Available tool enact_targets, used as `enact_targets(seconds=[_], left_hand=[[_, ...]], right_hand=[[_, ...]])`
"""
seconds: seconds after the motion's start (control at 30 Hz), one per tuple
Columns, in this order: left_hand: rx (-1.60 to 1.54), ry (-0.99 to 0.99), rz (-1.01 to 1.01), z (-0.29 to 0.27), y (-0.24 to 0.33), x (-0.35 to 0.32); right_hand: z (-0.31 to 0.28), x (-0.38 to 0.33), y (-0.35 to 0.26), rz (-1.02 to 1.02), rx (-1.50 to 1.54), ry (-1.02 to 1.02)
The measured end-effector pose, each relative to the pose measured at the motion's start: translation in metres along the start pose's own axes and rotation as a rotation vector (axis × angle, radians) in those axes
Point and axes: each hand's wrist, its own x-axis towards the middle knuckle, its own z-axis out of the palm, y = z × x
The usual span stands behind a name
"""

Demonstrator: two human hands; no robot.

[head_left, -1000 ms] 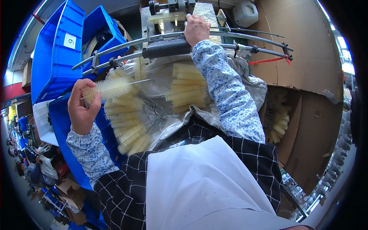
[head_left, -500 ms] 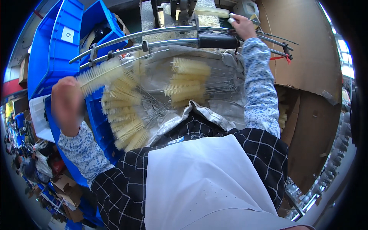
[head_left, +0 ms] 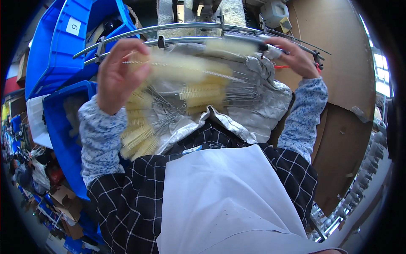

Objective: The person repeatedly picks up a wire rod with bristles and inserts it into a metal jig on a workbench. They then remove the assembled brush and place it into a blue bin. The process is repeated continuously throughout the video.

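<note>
My left hand [head_left: 120,76] is raised at the upper left, thumb and fingers closed on one end of a cream bottle brush [head_left: 179,67]. Motion smears its bristles, and its wire stem points right. At the upper right my right hand [head_left: 296,58] is closed around the stem end of another cream brush [head_left: 232,46], also blurred, by the metal rails. A white wrap shows on one of its fingers. Below the hands lie two groups of similar brushes: a left pile [head_left: 139,132] and a middle pile [head_left: 201,95], their wire stems pointing right.
Curved metal rails [head_left: 186,26] cross in front of a machine [head_left: 196,12]. Pale sheeting [head_left: 241,120] covers my lap area. Blue crates [head_left: 53,51] stand left, with a blue bin [head_left: 63,122] below. Large cardboard [head_left: 338,55] walls the right side. A white jug [head_left: 274,12] sits at the back.
My left hand has swung right and up with its brush over the piles. My right hand has moved right and down from the machine, bringing a brush away to the front of the rails.
</note>
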Motion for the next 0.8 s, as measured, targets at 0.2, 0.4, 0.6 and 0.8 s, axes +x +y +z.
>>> enact_targets(seconds=[0.2, 0.4, 0.6, 0.8], left_hand=[[-0.011, -0.007, 0.063, 0.059, -0.018, 0.014], [0.651, -0.202, -0.148, -0.022, -0.042, -0.026], [0.976, -0.431, -0.402, -0.052, -0.072, -0.082], [0.916, -0.391, -0.385, -0.053, -0.074, -0.082]], right_hand=[[0.118, 0.026, -0.089, -0.237, 0.400, -0.034], [0.077, 0.067, -0.009, -0.003, -0.766, 0.600], [0.067, 0.099, 0.038, 0.224, -0.797, 0.588], [0.064, 0.107, 0.044, 0.213, -0.775, 0.548]])
